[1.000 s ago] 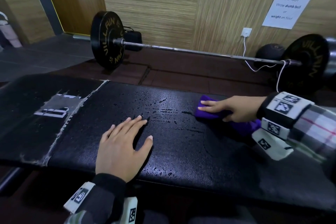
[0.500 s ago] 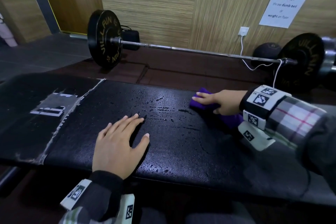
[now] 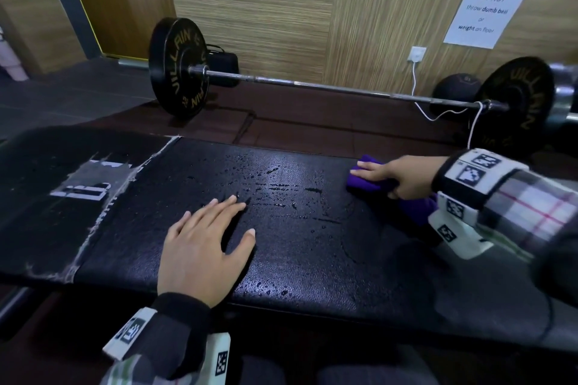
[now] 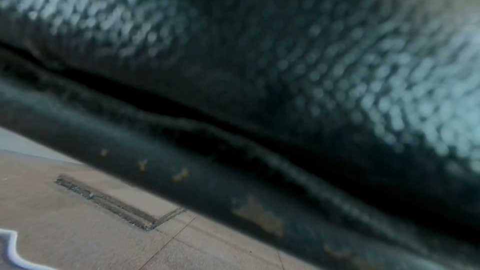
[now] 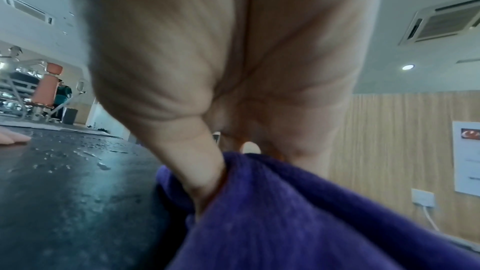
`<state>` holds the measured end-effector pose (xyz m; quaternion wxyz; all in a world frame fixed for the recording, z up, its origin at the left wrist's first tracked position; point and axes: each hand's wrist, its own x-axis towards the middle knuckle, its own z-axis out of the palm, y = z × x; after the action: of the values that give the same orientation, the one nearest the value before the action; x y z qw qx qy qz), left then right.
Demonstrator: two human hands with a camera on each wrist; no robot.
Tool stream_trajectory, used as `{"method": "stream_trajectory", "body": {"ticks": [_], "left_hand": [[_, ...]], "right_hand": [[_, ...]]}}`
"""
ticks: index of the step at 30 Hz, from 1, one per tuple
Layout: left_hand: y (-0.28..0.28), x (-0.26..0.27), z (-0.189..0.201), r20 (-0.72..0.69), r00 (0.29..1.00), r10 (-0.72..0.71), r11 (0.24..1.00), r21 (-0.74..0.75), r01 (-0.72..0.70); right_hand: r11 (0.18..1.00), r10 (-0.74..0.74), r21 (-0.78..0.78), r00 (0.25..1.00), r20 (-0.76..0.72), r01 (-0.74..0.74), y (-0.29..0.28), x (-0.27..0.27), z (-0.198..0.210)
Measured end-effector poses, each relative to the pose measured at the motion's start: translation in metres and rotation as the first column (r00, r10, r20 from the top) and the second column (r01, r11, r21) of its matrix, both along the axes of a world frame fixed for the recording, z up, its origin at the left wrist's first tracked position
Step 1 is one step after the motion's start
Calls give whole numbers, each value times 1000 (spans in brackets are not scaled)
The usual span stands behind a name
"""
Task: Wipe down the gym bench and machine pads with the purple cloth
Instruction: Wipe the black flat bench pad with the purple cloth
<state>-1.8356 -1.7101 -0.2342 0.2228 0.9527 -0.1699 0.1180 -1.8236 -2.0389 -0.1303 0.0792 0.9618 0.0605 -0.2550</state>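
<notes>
- Wood-grain wall panels (image 3: 281,9) back the scene, with a white printed notice (image 3: 491,3) taped on them above a white wall socket (image 3: 418,54).
- Between that wall and the gym bench (image 3: 312,244), a barbell (image 3: 312,84) lies on the dark floor, carrying 2 black plates; a white cable (image 3: 438,114) runs from the socket down to its bar.
- The bench's black pad is textured and wet, with water droplets (image 3: 275,187) scattered over its middle; on the bench's left section a worn patch of peeling white tape (image 3: 90,184) shows.
- The left hand (image 3: 203,247) lies flat on the bench near its front edge, palm down, fingers straight and spread, gripping nothing.
- The left wrist view shows only blurred black padding and a seam close up, with brown floor below.
- The purple cloth (image 3: 369,183) sits bunched on the bench toward its far edge, right of the droplets.
- The right hand (image 3: 403,176) presses on top of the cloth, fingers extended over it; in the right wrist view the thumb (image 5: 205,178) digs into the folds, so the hand grips the cloth.
- Both wrists wear bands with black-and-white markers over plaid sleeves (image 3: 531,206).
</notes>
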Motion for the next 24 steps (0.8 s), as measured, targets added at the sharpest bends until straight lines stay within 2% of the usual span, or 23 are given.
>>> {"method": "stream_trajectory", "body": {"ticks": [3, 8, 11, 14, 19, 22, 24], "left_hand": [[1, 0, 0, 1, 1000, 2, 1000, 2, -2], [1, 0, -1, -1, 1000, -9, 1000, -9, 9], [1, 0, -1, -1, 1000, -8, 1000, -8, 8], [1, 1, -1, 5, 1000, -5, 1000, -15, 5], [0, 1, -1, 8, 1000, -2, 1000, -18, 2], [0, 1, -1, 10, 1000, 1, 1000, -15, -1], [0, 0, -1, 11, 1000, -1, 1000, -14, 1]], "right_hand": [[999, 38, -13, 998, 44, -37, 23, 5, -3], [964, 149, 223, 989, 10, -147, 29, -22, -11], [951, 144, 281, 989, -22, -132, 13, -40, -10], [969, 82, 238, 996, -34, -71, -6, -42, -5], [998, 3, 65, 1000, 5, -3, -8, -14, 1], [999, 25, 37, 999, 29, -26, 11, -5, -1], [993, 77, 83, 996, 38, -80, 23, -8, -4]]}}
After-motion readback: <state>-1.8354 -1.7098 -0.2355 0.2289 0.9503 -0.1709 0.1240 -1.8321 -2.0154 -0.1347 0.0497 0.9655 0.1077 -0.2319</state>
